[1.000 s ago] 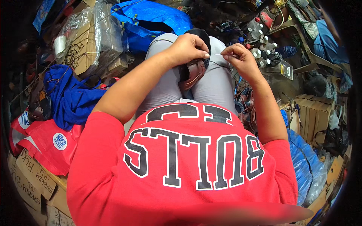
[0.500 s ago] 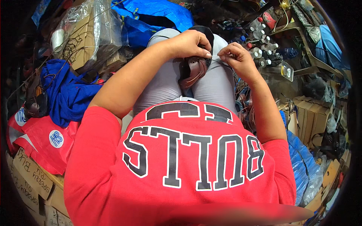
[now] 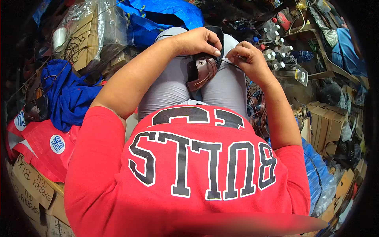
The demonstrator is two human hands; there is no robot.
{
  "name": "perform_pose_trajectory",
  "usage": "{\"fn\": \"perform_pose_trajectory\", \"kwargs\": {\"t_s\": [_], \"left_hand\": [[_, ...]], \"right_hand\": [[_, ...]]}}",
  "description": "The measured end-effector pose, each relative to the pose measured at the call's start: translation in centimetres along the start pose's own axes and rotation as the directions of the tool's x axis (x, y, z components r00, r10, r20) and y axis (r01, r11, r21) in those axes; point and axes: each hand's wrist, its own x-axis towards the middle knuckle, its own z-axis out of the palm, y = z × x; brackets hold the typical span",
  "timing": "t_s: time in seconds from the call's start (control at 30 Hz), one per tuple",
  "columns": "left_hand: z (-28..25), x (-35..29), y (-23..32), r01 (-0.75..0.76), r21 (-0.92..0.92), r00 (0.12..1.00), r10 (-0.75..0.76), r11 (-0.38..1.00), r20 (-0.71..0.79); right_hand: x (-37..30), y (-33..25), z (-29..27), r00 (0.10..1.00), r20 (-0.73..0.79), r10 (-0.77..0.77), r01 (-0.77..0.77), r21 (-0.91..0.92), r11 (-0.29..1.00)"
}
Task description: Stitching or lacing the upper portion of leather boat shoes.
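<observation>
Shoe (image 3: 207, 72) is resting on my thighs (image 3: 166, 89); left hand (image 3: 200, 41) is gripping it, right hand (image 3: 250, 61) pinching something indistinct, seemingly stitching, next needing a steady pull.

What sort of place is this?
Probably a small, cluttered shoe-making or repair spot: a brown shoe is being worked between the knees, with capped bottles and cardboard boxes crowded around.
</observation>
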Motion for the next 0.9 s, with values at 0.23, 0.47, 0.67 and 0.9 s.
{"fn": "perform_pose_trajectory", "kwargs": {"t_s": [0.23,0.47,0.67,0.9], "left_hand": [[-0.1,0.0,-0.3,0.017,-0.04,0.999,-0.016,0.999,0.036],[-1.1,0.1,0.4,-0.03,0.113,0.979,0.007,0.993,0.205],[-1.4,0.1,1.0,-0.027,0.197,0.971,-0.021,0.98,0.239],[-1.5,0.4,1.0,-0.018,0.228,0.962,-0.046,0.974,0.27]], "right_hand": [[-1.0,0.5,1.7,0.997,-0.073,-0.019,0.021,0.034,0.999],[-2.9,-0.3,3.5,0.966,-0.237,-0.102,0.085,-0.083,0.993],[-3.1,-1.5,3.8,0.966,-0.213,-0.149,0.092,-0.256,0.962],[-2.0,-4.9,2.8,0.988,-0.059,-0.144,0.08,-0.604,0.793]]}}
